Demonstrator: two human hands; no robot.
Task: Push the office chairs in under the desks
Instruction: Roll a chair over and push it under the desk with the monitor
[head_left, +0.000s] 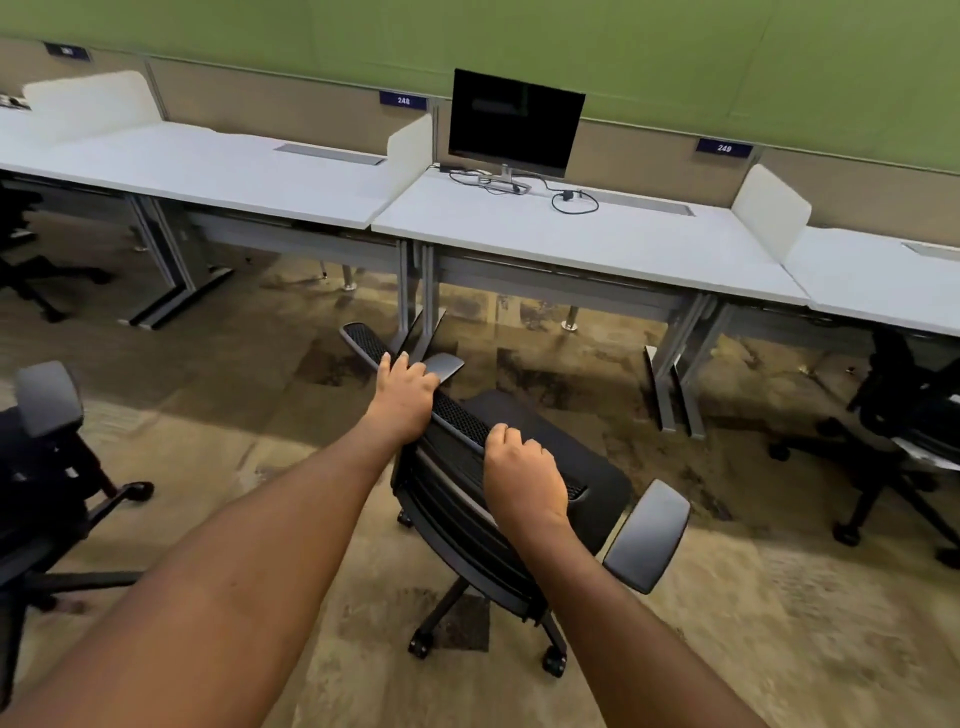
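Note:
A black mesh-backed office chair (545, 441) stands on the carpet in front of the white desk (597, 244) that carries a monitor, a short way out from its edge. My left hand (402, 395) grips the top rim of the chair's backrest near its left end. My right hand (524, 475) grips the same rim further right. The chair is turned at an angle, its seat pointing toward the desk, its grey armrest (649, 535) sticking out at the right.
A second black chair (47, 467) stands at the left edge, a third (904, 415) partly under the right desk, and a fourth (26, 249) is tucked under the far-left desk. Grey desk legs (680, 374) stand ahead. A dark monitor (514, 124) and cables sit on the desk.

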